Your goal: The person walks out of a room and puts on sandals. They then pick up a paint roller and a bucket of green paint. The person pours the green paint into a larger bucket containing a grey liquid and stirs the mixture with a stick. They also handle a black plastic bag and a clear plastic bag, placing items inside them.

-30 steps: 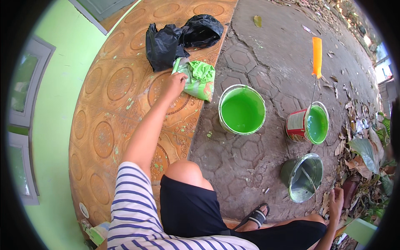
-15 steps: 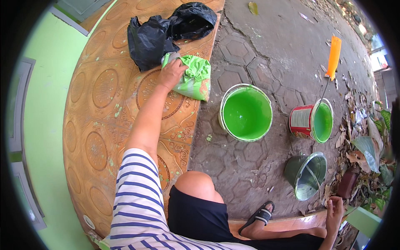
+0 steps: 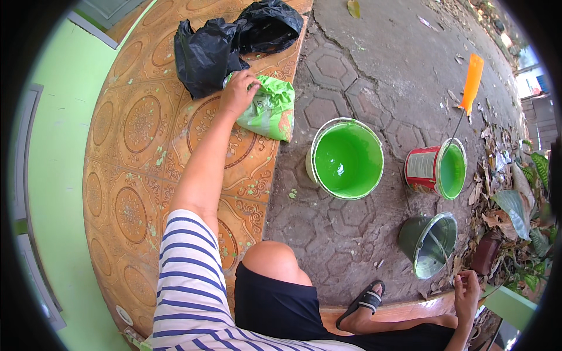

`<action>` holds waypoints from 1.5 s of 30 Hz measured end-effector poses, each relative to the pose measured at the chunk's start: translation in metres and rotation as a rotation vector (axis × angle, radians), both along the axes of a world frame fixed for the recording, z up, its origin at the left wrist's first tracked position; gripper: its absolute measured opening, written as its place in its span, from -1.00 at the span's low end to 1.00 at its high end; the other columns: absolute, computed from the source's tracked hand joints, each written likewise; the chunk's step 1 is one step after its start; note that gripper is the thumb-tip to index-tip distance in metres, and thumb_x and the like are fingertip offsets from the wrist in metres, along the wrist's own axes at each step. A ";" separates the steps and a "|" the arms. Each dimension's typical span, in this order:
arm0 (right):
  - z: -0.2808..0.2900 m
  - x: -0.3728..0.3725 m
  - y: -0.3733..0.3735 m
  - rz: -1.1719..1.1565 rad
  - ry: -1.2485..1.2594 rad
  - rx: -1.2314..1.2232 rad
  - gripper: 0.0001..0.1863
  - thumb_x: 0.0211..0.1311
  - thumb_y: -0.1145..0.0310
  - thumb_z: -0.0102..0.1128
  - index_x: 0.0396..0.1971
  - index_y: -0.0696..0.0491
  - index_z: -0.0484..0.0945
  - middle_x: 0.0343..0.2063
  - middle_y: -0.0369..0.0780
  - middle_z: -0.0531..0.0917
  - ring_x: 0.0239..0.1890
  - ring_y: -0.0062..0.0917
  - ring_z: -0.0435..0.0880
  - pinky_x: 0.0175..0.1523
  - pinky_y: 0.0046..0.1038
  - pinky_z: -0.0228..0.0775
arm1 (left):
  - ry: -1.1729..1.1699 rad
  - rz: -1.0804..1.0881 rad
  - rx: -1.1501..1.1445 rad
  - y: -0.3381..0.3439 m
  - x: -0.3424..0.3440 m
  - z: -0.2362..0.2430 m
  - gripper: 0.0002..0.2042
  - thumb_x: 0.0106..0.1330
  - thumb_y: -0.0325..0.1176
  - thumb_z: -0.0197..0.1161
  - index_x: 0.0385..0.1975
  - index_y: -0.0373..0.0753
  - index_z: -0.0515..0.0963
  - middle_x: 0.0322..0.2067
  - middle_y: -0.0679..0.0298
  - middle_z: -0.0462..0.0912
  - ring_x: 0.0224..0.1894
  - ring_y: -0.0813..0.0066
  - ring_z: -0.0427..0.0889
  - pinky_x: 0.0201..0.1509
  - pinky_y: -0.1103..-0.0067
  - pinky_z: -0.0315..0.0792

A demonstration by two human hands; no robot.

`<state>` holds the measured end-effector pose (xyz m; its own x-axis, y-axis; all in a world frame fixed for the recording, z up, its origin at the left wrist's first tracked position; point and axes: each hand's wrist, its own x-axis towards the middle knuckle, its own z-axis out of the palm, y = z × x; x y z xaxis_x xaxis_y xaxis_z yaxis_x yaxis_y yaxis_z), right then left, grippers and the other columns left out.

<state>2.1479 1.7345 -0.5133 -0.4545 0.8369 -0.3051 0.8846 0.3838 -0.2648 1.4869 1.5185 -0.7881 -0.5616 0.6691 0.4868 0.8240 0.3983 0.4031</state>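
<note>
Green plastic, crumpled at the top, makes up the small bag (image 3: pixel 270 121) that lies on the orange patterned tiles (image 3: pixel 140 175), its lower right corner at the tiles' edge. Over its upper left side bends the left hand (image 3: pixel 239 93), fingers curled onto the plastic; the fingertips are partly out of sight, so I cannot tell whether they pinch it or merely rest there. Handling this bag appears to be the step in hand. Because the plastic looks slack, moving it would call for a sure hold on the gathered top and care beside the edge.

At the far lower right, the right hand (image 3: pixel 466 292) is raised with bent fingers, near the dark grey bucket (image 3: pixel 410 240) and apart from it; I cannot tell whether finger and thumb meet on anything.

The bag's contents are hidden, and something pale just behind the left hand is too covered to name. Two black plastic bags (image 3: pixel 202 55) beyond it also conceal whatever they hold. An orange handle (image 3: pixel 472 82) rises on a thin rod from the red-labelled pail (image 3: pixel 421 169), its lower end lost inside. The large white bucket (image 3: pixel 311 169) holds glossy green liquid, probably paint, its depth unreadable.
</note>
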 end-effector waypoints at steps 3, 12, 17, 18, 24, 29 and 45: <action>0.001 -0.004 -0.002 0.004 0.009 -0.019 -0.86 0.29 0.41 0.13 -0.31 0.19 0.47 -0.42 -0.22 0.51 -0.36 -0.52 0.57 -0.23 -0.51 0.39 | -0.057 0.064 0.040 0.005 -0.016 0.004 -0.91 0.20 -0.39 0.28 -0.34 -0.18 0.61 -0.25 0.25 0.62 -0.10 0.25 0.58 0.02 0.42 0.43; 0.004 -0.009 -0.009 0.057 0.000 0.005 -0.84 0.28 0.40 0.15 -0.33 0.20 0.47 -0.43 -0.19 0.53 -0.39 -0.50 0.57 -0.27 -0.51 0.39 | -0.364 0.319 0.228 0.014 -0.012 0.005 -0.83 0.27 -0.27 0.26 -0.31 -0.25 0.60 -0.44 0.23 0.69 -0.39 0.40 0.67 -0.25 0.51 0.50; 0.007 -0.006 -0.009 0.038 -0.010 -0.017 -0.85 0.27 0.40 0.16 -0.34 0.20 0.47 -0.46 -0.19 0.54 -0.41 -0.50 0.57 -0.29 -0.51 0.38 | -0.440 0.435 0.309 0.015 -0.013 0.017 -0.84 0.28 -0.32 0.25 -0.30 -0.29 0.60 -0.47 0.27 0.68 -0.47 0.52 0.65 -0.32 0.57 0.50; 0.007 -0.007 -0.009 0.026 -0.002 -0.026 -0.85 0.27 0.40 0.16 -0.34 0.19 0.47 -0.47 -0.19 0.55 -0.41 -0.50 0.57 -0.30 -0.51 0.38 | -0.468 0.461 0.343 0.017 -0.015 0.020 -0.85 0.28 -0.34 0.24 -0.30 -0.30 0.60 -0.48 0.28 0.68 -0.49 0.55 0.64 -0.34 0.59 0.49; 0.008 -0.009 -0.012 0.044 0.037 0.002 -0.85 0.28 0.41 0.14 -0.34 0.20 0.47 -0.47 -0.19 0.55 -0.43 -0.50 0.58 -0.32 -0.51 0.39 | -0.537 0.537 0.489 0.016 -0.023 0.045 -0.85 0.22 -0.37 0.25 -0.33 -0.33 0.61 -0.46 0.20 0.69 -0.45 0.43 0.67 -0.33 0.54 0.52; 0.006 -0.004 -0.009 0.039 0.072 -0.004 -0.85 0.28 0.41 0.14 -0.35 0.20 0.47 -0.47 -0.19 0.55 -0.43 -0.50 0.58 -0.33 -0.50 0.39 | -0.744 0.537 0.706 0.011 -0.025 0.074 -0.86 0.23 -0.43 0.22 -0.32 -0.37 0.58 -0.49 0.19 0.65 -0.53 0.47 0.63 -0.44 0.57 0.51; 0.003 -0.015 -0.002 0.050 0.066 -0.022 -0.86 0.27 0.41 0.14 -0.36 0.20 0.47 -0.49 -0.19 0.56 -0.44 -0.49 0.56 -0.34 -0.50 0.37 | -0.758 0.529 0.708 0.029 -0.026 0.055 -0.84 0.26 -0.47 0.22 -0.25 -0.43 0.58 -0.45 0.20 0.67 -0.50 0.51 0.65 -0.38 0.64 0.52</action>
